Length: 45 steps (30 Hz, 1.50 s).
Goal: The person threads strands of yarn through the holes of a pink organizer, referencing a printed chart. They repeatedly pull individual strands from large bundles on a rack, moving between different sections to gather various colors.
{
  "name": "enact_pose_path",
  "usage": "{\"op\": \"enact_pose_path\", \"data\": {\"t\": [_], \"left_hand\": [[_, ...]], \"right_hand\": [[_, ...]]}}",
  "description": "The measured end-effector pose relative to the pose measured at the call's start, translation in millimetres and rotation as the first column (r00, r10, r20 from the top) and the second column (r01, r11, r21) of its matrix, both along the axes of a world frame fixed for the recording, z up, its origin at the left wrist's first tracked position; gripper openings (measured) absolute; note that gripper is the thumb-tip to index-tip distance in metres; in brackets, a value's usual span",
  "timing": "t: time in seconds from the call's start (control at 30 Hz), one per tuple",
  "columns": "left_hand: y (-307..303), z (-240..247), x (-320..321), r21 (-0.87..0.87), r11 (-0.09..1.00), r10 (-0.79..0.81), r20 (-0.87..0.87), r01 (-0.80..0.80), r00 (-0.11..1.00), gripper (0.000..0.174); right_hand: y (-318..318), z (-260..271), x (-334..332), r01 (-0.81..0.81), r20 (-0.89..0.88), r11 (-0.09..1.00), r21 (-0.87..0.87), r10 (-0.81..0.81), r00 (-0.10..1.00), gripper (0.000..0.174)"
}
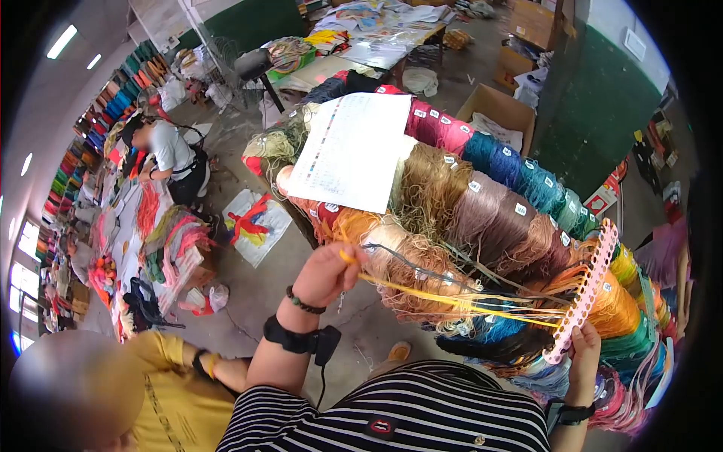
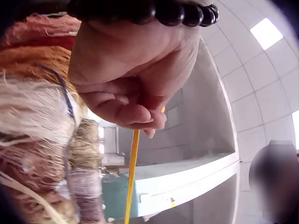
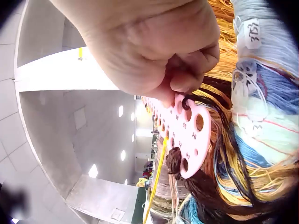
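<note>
My left hand [image 1: 325, 273] curls its fingers round a yellow embroidery thread [image 2: 132, 175] and pulls it out in a long line. The strand runs across to a pink perforated thread card [image 1: 589, 290], which my right hand [image 1: 584, 352] grips near its lower end. In the right wrist view, yellow thread [image 3: 157, 179] passes through one of the card's numbered holes. A dark brown bundle of thread [image 3: 174, 163] is looped in a hole at the card's end, with a black strand [image 3: 187, 101] close to my fingers. Orange and tan strands trail from the card in the head view.
Rows of labelled thread hanks [image 1: 497, 218] fill the rack before me, with a printed colour sheet [image 1: 350, 151] lying on top. A person in yellow [image 1: 169, 384] is close at left; another person [image 1: 177, 154] bends over a thread-covered table. A cardboard box [image 1: 501, 113] stands behind.
</note>
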<state>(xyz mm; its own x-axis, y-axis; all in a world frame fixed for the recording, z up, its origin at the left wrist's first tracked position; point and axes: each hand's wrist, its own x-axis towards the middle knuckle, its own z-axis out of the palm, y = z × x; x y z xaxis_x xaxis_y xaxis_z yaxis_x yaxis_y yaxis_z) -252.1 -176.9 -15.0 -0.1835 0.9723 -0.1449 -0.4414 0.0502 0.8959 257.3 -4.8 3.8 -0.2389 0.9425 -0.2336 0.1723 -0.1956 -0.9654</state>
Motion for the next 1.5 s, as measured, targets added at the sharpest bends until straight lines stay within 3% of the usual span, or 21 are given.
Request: {"op": "enact_pose_path", "data": {"t": [0.07,0.17,0.27,0.37,0.43,0.47,0.5,0.53,0.6,0.73,0.8,0.83,0.9,0.97,1.07,1.13,1.2,1.3,1.43,1.47,1.5], "left_hand": [[-12.8,-33.6,-10.6,-0.272,0.95,-0.211,-0.204,0.151,0.956,0.034],[-18.5,-72.9,2.4,-0.619,0.757,-0.584,-0.498,0.209,0.641,0.041],[-33.4,-123.2,6.2,-0.393,0.919,-0.391,-0.897,0.032,0.204,0.033],[-5.1,-39.9,21.4,-0.267,0.963,-0.228,-0.887,-0.045,0.401,0.031],[21.4,-6.4,3.5,0.088,0.921,0.252,-0.878,-0.379,0.407,0.027],[36.4,22.8,-5.9,0.296,0.824,0.423,-0.889,-0.482,0.177,0.025],[50.5,46.1,-26.1,0.226,0.771,0.38,-0.914,-0.596,0.145,0.031],[69.5,21.3,-76.6,0.596,0.661,0.535,-0.801,-0.457,-0.27,0.041],[101.6,18.3,-141.3,0.468,0.673,0.367,-0.884,-0.573,-0.291,0.059],[137.1,1.9,-211.3,-0.067,0.694,-0.059,-0.998,-0.717,0.036,0.088],[135.1,25.0,-203.8,-0.116,0.72,-0.162,-0.987,-0.684,-0.003,0.073],[135.3,28.8,-216.3,-0.234,0.749,-0.123,-0.968,-0.62,0.217,0.053],[136.2,21.6,-222.5,0.159,0.822,0.159,-0.986,-0.547,-0.047,0.034],[126.1,86.0,-144.3,0.127,0.794,0.29,-0.939,-0.595,0.187,0.038],[107.4,120.5,-88.4,0.406,0.831,0.513,-0.824,-0.381,0.24,0.023],[94.3,146.9,-21.4,0.501,0.788,0.602,-0.507,-0.358,0.616,0.02],[85.8,152.9,22.3,0.502,0.796,0.512,-0.259,-0.338,0.819,0.021],[99.8,120.7,65.7,0.357,0.864,0.423,-0.13,-0.356,0.897,0.029],[144.1,19.6,85.2,0.102,0.988,0.15,-0.438,-0.117,0.886,0.026],[152.6,-9.4,86.1,0.111,0.983,0.178,-0.352,-0.147,0.919,0.029],[154.9,-15.2,86.0,0.093,0.986,0.167,-0.56,-0.14,0.811,0.032]], "right_hand": [[1.3,-18.6,-5.3,0.02,-0.015,0.999,0.034,-0.019,1.0,0.019],[8.1,-49.1,0.0,0.066,-0.094,0.995,0.076,-0.059,0.994,0.023],[8.8,-55.3,-0.2,0.109,-0.1,0.99,0.091,-0.1,0.99,0.023],[5.2,-52.3,-3.4,0.132,-0.075,0.987,0.089,-0.125,0.989,0.021],[7.5,-56.8,4.4,0.132,-0.042,0.989,0.06,-0.129,0.991,0.021],[6.2,-56.2,5.0,0.156,-0.067,0.986,0.062,-0.152,0.986,0.022],[6.0,-54.1,4.2,0.179,-0.092,0.982,0.065,-0.173,0.981,0.023],[6.5,-53.0,4.3,0.202,-0.118,0.977,0.069,-0.193,0.974,0.024],[6.8,-53.6,4.1,0.19,-0.126,0.98,0.057,-0.182,0.975,0.027],[2.8,-52.6,0.8,0.157,-0.083,0.983,0.098,-0.149,0.985,0.027],[1.2,-52.9,-3.6,0.2,-0.12,0.975,0.092,-0.189,0.975,0.027],[-1.0,-43.8,-9.9,0.188,-0.117,0.977,0.104,-0.175,0.978,0.027],[0.9,-53.4,-2.7,0.209,-0.122,0.971,0.116,-0.195,0.973,0.029],[1.1,-54.1,-3.8,0.201,-0.124,0.973,0.109,-0.188,0.974,0.031],[2.2,-53.7,-1.3,0.17,-0.134,0.981,0.099,-0.156,0.979,0.032],[3.5,-57.6,0.8,0.162,-0.129,0.982,0.097,-0.149,0.98,0.032],[3.7,-60.3,1.1,0.162,-0.145,0.981,0.109,-0.145,0.979,0.031],[1.8,-58.3,0.0,0.152,-0.18,0.981,0.123,-0.128,0.975,0.029],[0.0,-55.9,1.5,0.158,-0.14,0.978,0.138,-0.139,0.98,0.027],[0.6,-58.1,2.5,0.152,-0.148,0.979,0.137,-0.132,0.98,0.027],[1.0,-59.9,3.5,0.146,-0.155,0.98,0.136,-0.125,0.98,0.027]]}}
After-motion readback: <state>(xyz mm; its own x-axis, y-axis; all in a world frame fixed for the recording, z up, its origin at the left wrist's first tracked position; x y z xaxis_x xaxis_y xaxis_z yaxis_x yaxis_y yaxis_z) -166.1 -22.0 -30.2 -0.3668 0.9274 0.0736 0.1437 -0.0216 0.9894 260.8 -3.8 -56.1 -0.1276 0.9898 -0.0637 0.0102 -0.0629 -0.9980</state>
